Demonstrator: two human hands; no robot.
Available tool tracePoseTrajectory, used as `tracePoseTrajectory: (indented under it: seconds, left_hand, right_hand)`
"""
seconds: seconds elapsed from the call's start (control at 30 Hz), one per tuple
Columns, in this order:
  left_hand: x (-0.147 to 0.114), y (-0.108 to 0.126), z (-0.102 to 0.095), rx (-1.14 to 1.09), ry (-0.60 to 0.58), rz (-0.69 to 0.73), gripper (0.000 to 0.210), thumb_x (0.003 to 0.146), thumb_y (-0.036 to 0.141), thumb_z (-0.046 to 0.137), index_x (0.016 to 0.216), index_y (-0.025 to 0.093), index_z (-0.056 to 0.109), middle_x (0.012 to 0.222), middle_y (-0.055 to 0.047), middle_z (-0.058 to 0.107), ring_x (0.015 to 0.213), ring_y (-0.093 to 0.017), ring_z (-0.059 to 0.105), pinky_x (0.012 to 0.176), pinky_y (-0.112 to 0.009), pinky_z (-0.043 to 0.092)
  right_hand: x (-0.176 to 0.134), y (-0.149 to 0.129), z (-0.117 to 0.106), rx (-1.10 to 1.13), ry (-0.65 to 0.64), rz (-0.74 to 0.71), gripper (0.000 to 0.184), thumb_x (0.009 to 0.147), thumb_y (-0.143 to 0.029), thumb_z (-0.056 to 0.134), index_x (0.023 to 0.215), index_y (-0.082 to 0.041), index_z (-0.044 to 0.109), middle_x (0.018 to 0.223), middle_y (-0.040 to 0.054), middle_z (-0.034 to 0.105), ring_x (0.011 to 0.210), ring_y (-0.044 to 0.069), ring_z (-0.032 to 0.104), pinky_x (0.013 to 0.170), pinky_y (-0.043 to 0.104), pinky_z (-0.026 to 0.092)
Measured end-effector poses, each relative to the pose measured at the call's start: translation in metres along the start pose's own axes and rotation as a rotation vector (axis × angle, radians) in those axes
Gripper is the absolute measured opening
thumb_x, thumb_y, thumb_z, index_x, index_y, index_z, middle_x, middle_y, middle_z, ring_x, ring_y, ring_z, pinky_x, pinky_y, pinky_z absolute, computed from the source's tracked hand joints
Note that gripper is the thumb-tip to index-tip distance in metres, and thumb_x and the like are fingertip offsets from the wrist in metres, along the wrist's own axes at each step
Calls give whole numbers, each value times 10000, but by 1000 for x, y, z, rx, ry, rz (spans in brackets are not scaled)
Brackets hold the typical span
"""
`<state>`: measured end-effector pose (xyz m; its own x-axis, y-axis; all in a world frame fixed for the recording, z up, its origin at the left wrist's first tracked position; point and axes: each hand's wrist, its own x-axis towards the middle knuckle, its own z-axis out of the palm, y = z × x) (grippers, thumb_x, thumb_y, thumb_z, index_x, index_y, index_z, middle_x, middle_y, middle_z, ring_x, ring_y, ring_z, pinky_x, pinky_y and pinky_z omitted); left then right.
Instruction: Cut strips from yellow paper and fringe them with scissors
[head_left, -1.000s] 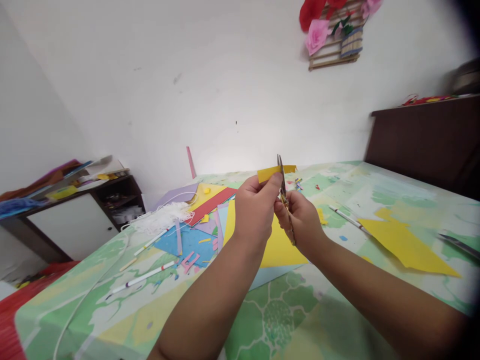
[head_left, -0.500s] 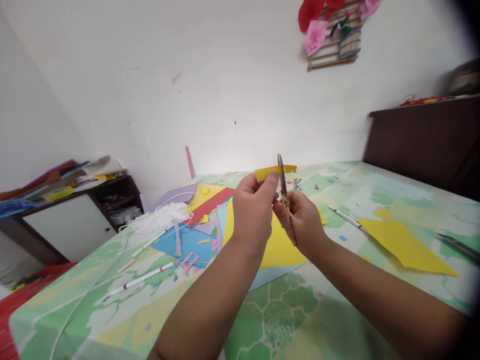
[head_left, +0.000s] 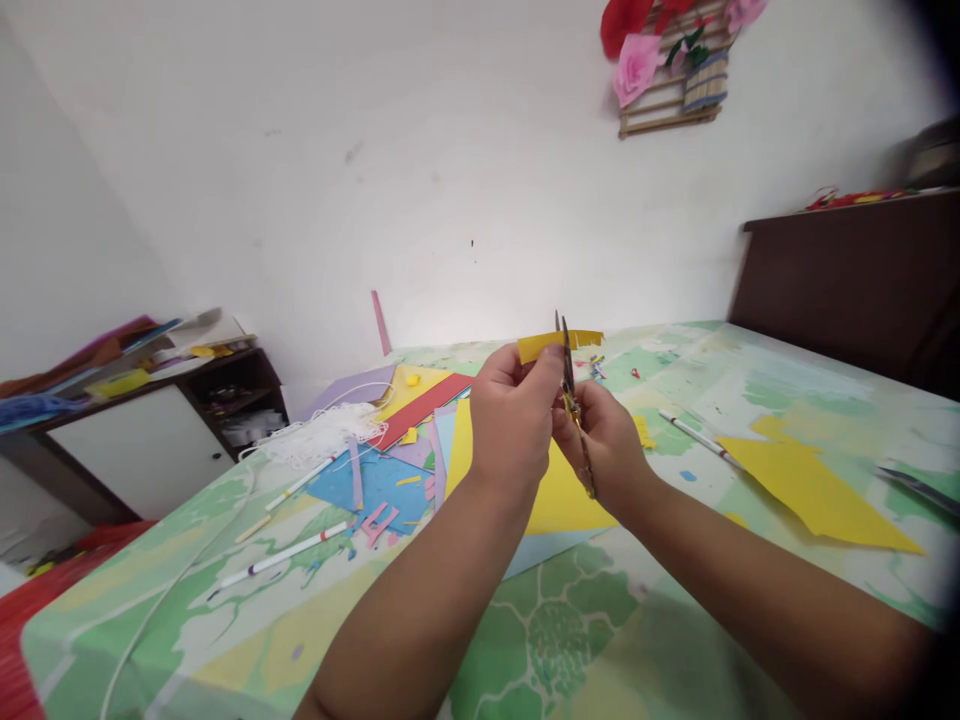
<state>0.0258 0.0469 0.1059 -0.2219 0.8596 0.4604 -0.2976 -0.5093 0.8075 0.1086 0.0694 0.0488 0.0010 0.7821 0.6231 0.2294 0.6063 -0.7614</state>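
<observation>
Pinched in my left hand (head_left: 512, 410) is a narrow yellow paper strip (head_left: 536, 346), held up above the table. Its right part is fringed with small cuts along the lower edge. My right hand (head_left: 606, 440) grips a pair of scissors (head_left: 570, 385) by the handles, which my fingers partly cover. The blades point up and away, slightly apart, with the strip between them. Below both hands lies a yellow sheet (head_left: 559, 500) on top of a light blue sheet (head_left: 559, 550).
On the left are white string (head_left: 319, 435), a blue sheet (head_left: 386, 483), a red strip (head_left: 420, 412), pens (head_left: 285, 556) and paper scraps. To the right lie a cut yellow piece (head_left: 814, 490), another pen (head_left: 697, 435) and a dark pointed blade (head_left: 919, 487). A white wall (head_left: 450, 180) rises behind the table.
The strip, scissors and both hands have shifted slightly right in the picture, along with a small camera movement. The blades now sit a little further left along the strip, and the fringed part looks longer.
</observation>
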Motion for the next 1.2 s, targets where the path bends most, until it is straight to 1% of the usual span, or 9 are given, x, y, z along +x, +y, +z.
tracePoseTrajectory:
  seconds: [0.1,0.2,0.37,0.57,0.77,0.87,1.03,1.2]
  left_hand:
    - [1,-1,0,-12,-22,-18,185,671,299,623,601,175,506,471,62,417,427,-47,396,402,-172,325]
    - [2,-2,-1,-23,-42,-41,208,665,302,626,581,175,484,466,65,398,422,-47,387,390,-172,314]
    - [4,0,-3,-4,-39,-47,199,660,301,624,586,181,484,458,67,395,412,-50,390,375,-172,313]
    - [4,0,-4,-2,-47,-62,199,659,307,626,596,185,483,455,64,397,403,-53,392,359,-172,298]
    - [6,-1,-7,-3,-85,-46,256,687,331,600,549,169,457,474,46,420,439,-56,430,402,-172,338]
    - [8,-2,-6,0,-76,-68,253,685,330,604,555,169,458,464,50,423,428,-55,423,390,-166,331]
    - [7,-4,-5,-7,-49,-56,274,687,328,606,541,171,434,452,60,414,406,-49,402,369,-158,324]
    - [6,-4,-5,19,-40,-47,240,687,330,606,569,175,465,452,63,416,406,-51,413,375,-162,334]
  right_hand:
    - [1,1,0,5,5,9,429,685,-619,521,719,-207,409,569,-40,415,504,100,353,455,248,288]
    - [2,1,1,11,-3,12,444,669,-628,534,719,-204,412,560,-42,413,498,97,353,449,243,283]
    - [1,1,1,-1,2,30,456,654,-640,541,682,-207,400,523,-53,381,476,89,323,428,233,254]
    - [0,0,1,-2,8,49,442,672,-634,525,674,-210,399,509,-53,394,464,87,324,424,228,247]
    - [1,-1,2,10,7,64,456,662,-644,527,679,-206,403,513,-54,382,467,86,316,425,229,247]
    - [1,-1,2,13,9,66,457,669,-649,514,667,-208,393,496,-61,364,456,84,305,420,229,240]
    - [2,0,1,19,25,47,460,671,-660,502,649,-215,388,471,-61,374,438,85,319,413,233,246]
    - [1,2,2,33,32,34,472,646,-673,516,640,-217,396,451,-64,380,424,86,331,405,232,249]
